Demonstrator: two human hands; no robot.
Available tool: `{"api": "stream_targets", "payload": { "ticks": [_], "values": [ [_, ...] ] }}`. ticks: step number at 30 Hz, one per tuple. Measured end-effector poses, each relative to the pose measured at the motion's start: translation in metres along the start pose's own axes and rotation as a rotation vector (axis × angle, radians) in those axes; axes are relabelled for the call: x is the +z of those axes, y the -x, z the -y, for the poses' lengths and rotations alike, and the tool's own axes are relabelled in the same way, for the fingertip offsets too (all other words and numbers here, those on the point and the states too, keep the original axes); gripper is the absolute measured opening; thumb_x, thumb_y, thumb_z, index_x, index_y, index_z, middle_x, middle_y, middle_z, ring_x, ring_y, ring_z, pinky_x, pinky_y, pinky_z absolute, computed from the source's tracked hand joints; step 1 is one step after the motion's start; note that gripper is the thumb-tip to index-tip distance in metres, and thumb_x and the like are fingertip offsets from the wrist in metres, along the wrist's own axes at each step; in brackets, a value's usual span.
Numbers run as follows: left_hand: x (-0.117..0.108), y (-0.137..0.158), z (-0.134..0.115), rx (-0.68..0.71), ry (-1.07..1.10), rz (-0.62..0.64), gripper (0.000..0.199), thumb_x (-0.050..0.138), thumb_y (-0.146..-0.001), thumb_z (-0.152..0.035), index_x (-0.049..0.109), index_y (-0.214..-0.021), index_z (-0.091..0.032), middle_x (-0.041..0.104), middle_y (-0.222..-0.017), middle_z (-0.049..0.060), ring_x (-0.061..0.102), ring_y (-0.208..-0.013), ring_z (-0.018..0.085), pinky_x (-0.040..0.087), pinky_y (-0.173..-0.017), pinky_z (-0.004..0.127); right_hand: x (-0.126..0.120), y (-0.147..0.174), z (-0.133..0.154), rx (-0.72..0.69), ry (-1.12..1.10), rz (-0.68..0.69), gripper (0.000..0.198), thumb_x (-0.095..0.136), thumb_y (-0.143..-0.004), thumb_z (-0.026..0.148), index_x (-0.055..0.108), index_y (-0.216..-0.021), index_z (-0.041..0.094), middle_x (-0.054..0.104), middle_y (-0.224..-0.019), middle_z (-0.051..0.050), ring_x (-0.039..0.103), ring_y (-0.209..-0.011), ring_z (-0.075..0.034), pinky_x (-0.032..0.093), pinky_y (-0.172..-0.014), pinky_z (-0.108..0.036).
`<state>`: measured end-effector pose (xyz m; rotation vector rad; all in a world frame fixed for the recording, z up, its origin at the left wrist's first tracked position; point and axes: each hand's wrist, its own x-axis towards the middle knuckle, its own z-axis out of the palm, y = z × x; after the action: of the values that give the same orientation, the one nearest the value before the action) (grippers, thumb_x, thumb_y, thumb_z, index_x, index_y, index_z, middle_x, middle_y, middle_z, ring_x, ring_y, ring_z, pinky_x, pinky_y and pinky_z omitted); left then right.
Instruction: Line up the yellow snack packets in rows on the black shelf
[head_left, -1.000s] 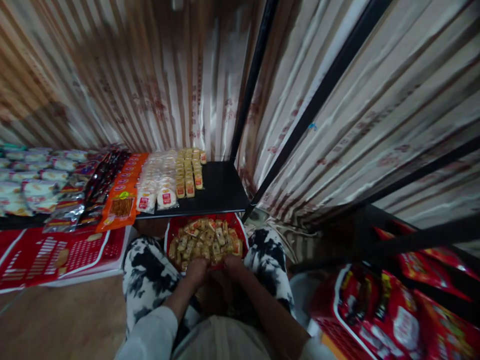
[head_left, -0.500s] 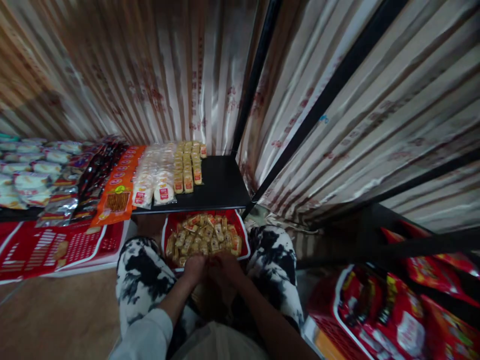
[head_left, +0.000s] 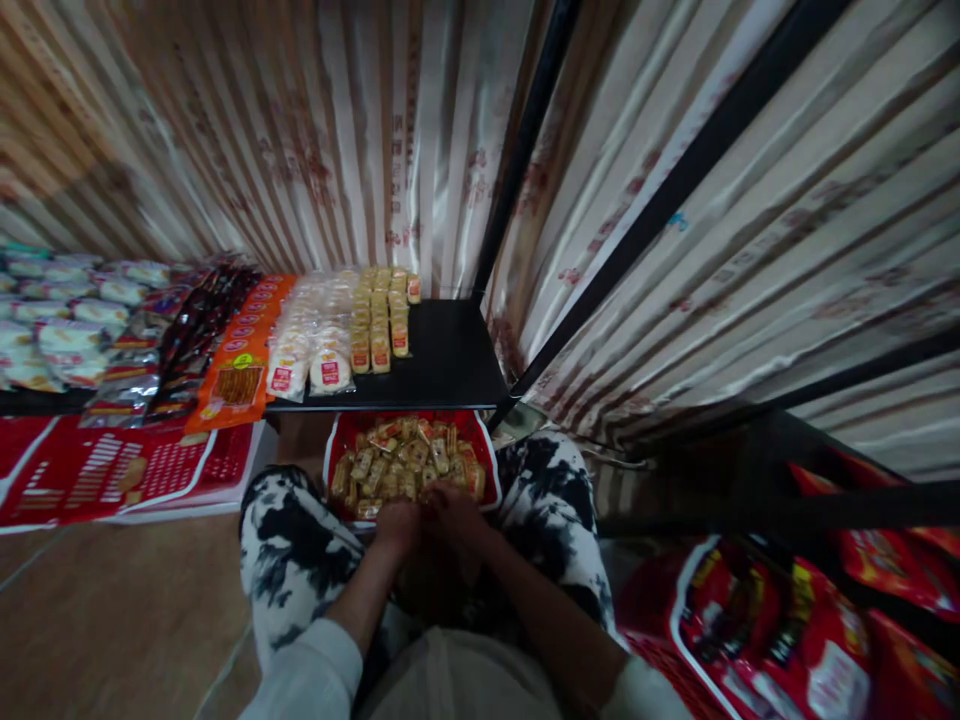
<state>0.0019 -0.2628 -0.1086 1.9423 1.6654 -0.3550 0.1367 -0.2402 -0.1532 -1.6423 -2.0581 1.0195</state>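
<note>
Between my knees stands a red basket (head_left: 495, 480) with a white rim, filled with small gold-wrapped snack packets (head_left: 409, 460). My left hand (head_left: 399, 524) is at the basket's near edge, its fingers curled closed; whatever they hold is hidden. Close beside it, my right hand (head_left: 454, 514) has its fingers bent in over the nearest packets, and what is in them is too dark to make out. Similar gold packets (head_left: 380, 325) stand in rows on the black shelf (head_left: 457, 360) just beyond the basket.
Left along the shelf lie round white packets (head_left: 328, 365), an orange bag (head_left: 240, 370), dark packs (head_left: 199, 330) and white packs (head_left: 71, 345). A red printed bag (head_left: 97, 470) lies below. Black frame bars (head_left: 637, 230) cross the right side, above a basket of red bags (head_left: 810, 640).
My right hand has moved slightly up, over the near packets in the basket. My left hand stays near the basket's edge. The view has shifted a little.
</note>
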Motion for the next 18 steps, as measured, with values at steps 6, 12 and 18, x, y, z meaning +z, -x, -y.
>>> {"api": "stream_targets", "payload": {
  "ticks": [6, 12, 18],
  "values": [
    [0.002, 0.004, -0.002, -0.013, 0.011, -0.070, 0.033, 0.040, -0.080, -0.019, 0.067, -0.095, -0.008, 0.068, -0.096, 0.020, 0.063, -0.097, 0.027, 0.046, -0.084, 0.036, -0.021, -0.020, -0.005, 0.049, 0.003, -0.015, 0.028, 0.045, -0.082, 0.016, 0.064, -0.102, 0.014, 0.068, -0.099, -0.008, 0.061, -0.090, -0.016, 0.045, -0.080, -0.025],
    [-0.001, 0.001, -0.003, -0.038, 0.026, -0.082, 0.034, 0.040, -0.081, -0.024, 0.068, -0.093, -0.010, 0.068, -0.098, 0.018, 0.062, -0.098, 0.027, 0.045, -0.085, 0.036, -0.043, -0.053, -0.010, 0.146, 0.208, -0.019, 0.036, 0.046, -0.080, 0.010, 0.062, -0.111, 0.016, 0.064, -0.112, -0.010, 0.057, -0.105, -0.019, 0.041, -0.089, -0.026],
    [-0.009, -0.001, -0.003, -0.034, 0.072, -0.029, 0.028, 0.046, -0.076, -0.022, 0.067, -0.093, -0.016, 0.067, -0.104, 0.013, 0.060, -0.103, 0.025, 0.044, -0.087, 0.033, -0.047, -0.095, -0.014, 0.131, 0.253, 0.082, 0.042, 0.047, -0.079, 0.008, 0.058, -0.118, 0.017, 0.063, -0.116, -0.011, 0.058, -0.106, -0.021, 0.042, -0.087, -0.027]
  ]
}}
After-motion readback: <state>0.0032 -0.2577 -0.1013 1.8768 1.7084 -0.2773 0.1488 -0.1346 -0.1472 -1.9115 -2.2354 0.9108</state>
